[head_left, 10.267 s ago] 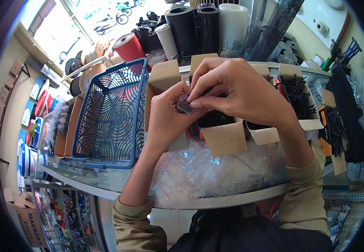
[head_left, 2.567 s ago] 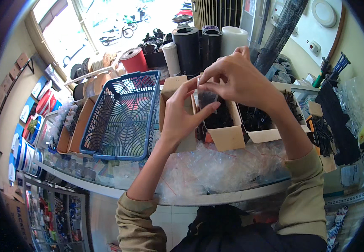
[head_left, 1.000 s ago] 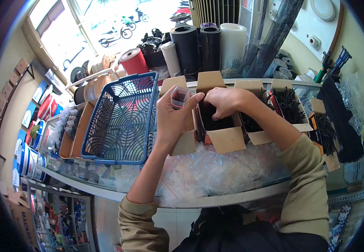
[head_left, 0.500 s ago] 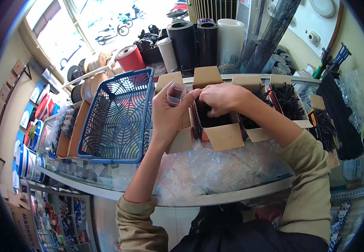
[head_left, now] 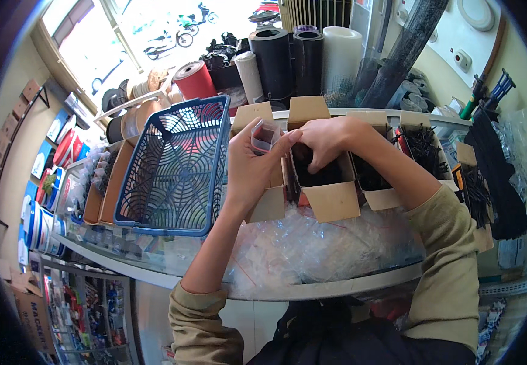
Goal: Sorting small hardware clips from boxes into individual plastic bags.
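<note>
My left hand (head_left: pixel 245 167) holds up a small clear plastic container (head_left: pixel 265 135), its open mouth facing upward and something reddish showing through it. Just to its right, my right hand (head_left: pixel 330 141) reaches down into an open cardboard box (head_left: pixel 331 204) filled with dark contents. Its fingers are curled over the box, close to my left thumb; whatever they pinch is hidden. More open boxes stand in the same row: one partly behind my left hand, one under my right forearm, and one with black, thin, spiky pieces (head_left: pixel 423 152) farther right.
A blue plastic basket (head_left: pixel 209 230) stands on the glass counter at left. Clear plastic bags (head_left: pixel 318 243) lie heaped in front of the boxes. Behind them are upright black rolls (head_left: pixel 269 64), a red roll (head_left: pixel 193 81) and a translucent roll (head_left: pixel 341 61). A black bundle (head_left: pixel 499 176) lies far right.
The view has shifted slightly, so the counter things sit a little farther right. My right hand still reaches into the same box, its fingers slightly lower. My left hand keeps holding the container.
</note>
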Tool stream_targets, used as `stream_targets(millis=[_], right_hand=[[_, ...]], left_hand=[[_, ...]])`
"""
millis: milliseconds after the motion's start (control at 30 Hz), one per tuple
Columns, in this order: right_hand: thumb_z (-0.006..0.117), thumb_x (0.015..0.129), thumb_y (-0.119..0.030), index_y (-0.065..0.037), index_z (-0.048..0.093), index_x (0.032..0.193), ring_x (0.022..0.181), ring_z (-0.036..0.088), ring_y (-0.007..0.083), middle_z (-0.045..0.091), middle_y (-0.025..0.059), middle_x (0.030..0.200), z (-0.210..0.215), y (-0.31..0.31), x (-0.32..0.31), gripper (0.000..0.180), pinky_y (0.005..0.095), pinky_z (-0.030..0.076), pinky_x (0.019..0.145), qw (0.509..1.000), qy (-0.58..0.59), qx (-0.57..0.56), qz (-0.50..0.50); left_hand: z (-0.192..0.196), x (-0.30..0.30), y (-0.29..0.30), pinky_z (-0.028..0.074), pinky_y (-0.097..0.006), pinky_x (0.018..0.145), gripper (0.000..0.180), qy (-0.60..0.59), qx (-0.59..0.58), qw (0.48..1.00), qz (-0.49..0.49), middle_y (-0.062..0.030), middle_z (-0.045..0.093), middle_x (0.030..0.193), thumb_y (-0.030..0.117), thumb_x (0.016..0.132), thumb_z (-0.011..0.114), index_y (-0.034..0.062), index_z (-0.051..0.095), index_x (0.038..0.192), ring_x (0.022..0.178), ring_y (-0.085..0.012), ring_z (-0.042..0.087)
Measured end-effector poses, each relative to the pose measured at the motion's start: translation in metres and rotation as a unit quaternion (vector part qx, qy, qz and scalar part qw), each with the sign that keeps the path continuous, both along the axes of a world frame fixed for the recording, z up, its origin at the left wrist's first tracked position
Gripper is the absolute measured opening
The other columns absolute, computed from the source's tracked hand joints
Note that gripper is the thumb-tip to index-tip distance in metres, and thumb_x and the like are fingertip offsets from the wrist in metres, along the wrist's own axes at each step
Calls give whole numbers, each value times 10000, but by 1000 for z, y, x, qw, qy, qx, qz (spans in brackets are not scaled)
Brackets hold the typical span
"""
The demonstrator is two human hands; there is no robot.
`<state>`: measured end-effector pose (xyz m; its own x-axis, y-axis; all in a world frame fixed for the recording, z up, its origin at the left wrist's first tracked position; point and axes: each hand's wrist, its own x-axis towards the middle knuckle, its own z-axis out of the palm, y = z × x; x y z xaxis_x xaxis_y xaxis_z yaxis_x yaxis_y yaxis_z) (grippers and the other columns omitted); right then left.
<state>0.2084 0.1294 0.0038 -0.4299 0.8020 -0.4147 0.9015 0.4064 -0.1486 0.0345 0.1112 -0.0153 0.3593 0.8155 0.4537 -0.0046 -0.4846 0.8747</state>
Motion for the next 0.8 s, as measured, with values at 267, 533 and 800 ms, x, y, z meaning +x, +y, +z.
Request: stream_targets(millis=[267,533,800], right_hand=[[771,628,-252,-62,550,1153,937,595,335,632,182,981,2,-2,3,601,376,478,849,999,31,32,27],[779,617,-279,-68,584,1113,926,612,312,648,160,974,0,1,3,574,376,497,824,999,12,21,26],[748,666,-168,-116,499,1219,800,623,327,642,161,862,-5,-2,10,609,397,505,734,995,70,34,55]], left_hand=[[1,0,0,420,-211,575,235,9,5,1000,-2,-15,613,696,208,805,712,-1,607,793,653,-43,524],[-5,-1,5,423,-216,580,252,18,19,1000,6,-20,616,703,222,797,719,-5,609,802,664,-48,526],[-1,-2,1,421,-213,581,255,23,12,1000,3,-13,613,700,225,792,726,-1,608,797,653,-46,522]])
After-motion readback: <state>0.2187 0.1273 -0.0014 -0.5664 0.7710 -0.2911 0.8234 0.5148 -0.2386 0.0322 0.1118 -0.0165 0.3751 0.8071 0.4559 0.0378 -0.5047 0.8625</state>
